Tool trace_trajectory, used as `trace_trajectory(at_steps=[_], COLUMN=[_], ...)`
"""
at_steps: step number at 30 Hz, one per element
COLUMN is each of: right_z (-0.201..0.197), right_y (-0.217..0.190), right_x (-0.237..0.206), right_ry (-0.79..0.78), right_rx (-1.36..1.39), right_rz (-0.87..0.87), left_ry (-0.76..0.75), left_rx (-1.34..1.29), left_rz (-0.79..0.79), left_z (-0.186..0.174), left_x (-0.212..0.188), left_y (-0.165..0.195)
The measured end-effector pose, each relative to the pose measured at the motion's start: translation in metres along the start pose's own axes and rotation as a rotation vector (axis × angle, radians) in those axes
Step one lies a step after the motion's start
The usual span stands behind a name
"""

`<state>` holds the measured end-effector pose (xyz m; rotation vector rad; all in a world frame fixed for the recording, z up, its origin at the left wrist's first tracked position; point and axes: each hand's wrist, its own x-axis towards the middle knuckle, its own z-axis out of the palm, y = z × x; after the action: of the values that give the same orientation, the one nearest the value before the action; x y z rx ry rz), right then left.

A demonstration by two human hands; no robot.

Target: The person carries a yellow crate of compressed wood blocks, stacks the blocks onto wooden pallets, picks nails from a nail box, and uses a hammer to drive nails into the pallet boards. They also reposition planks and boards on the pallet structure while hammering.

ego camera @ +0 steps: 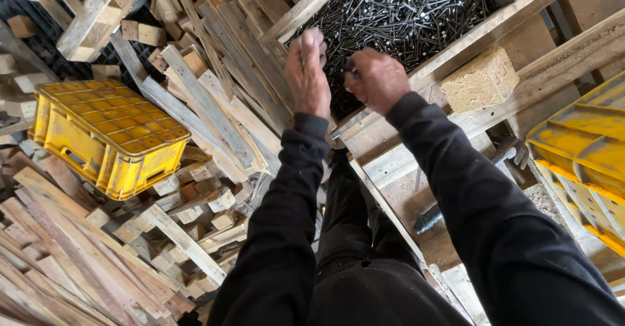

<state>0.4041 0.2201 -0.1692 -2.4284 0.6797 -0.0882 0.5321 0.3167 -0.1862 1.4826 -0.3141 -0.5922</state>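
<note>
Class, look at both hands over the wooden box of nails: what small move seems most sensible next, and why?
Probably lift both hands clear of the box of nails. The right hand already looks closed on a few nails, and the left hand is pinched at its edge.

Daylit workshop floor heaped with wood offcuts (195, 111); overturned yellow crate (107, 134) among them
</note>
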Motion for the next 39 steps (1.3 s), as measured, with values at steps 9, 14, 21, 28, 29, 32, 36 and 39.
trace_trajectory(at_steps=[9, 14, 21, 28, 29, 32, 36, 39], right_z=[-0.046, -0.046, -0.048, -0.012, -0.009, -0.008, -0.019, -0.024], right_y=[-0.035, -0.047, 0.013, 0.0, -0.005, -0.013, -0.011, -0.006], right_x=[-0.002, -0.008, -0.021, 0.003, 0.003, 0.005, 0.004, 0.001], right_ry=[0.297, 0.182, 0.352, 0.034, 0.068, 0.144, 0.279, 0.313], right_rx=[0.282, 0.642, 0.536, -0.317, -0.352, -0.477, -0.209, 0.032], right_rz=[-0.099, -0.061, 0.073, -0.054, -0.063, -0.214, -0.332, -0.144], left_ry=[-0.132, 0.105, -0.033, 0.046, 0.038, -0.026, -0.202, -0.21], left_rx=[-0.247, -0.803, -1.015, -0.813, -0.77, -0.824, -1.016, -1.008], left_rz=[-0.086, -0.638, -0.601, -0.672, -0.653, -0.68, -0.613, -0.63], left_z=[0.053, 0.058, 0.018, 0.003, 0.005, 0.008, 0.003, 0.002], left_x=[0.002, 0.004, 0.016, 0.013, 0.012, 0.011, 0.008, 0.003], left_y=[-0.018, -0.015, -0.013, 0.019, 0.017, 0.003, -0.013, -0.012])
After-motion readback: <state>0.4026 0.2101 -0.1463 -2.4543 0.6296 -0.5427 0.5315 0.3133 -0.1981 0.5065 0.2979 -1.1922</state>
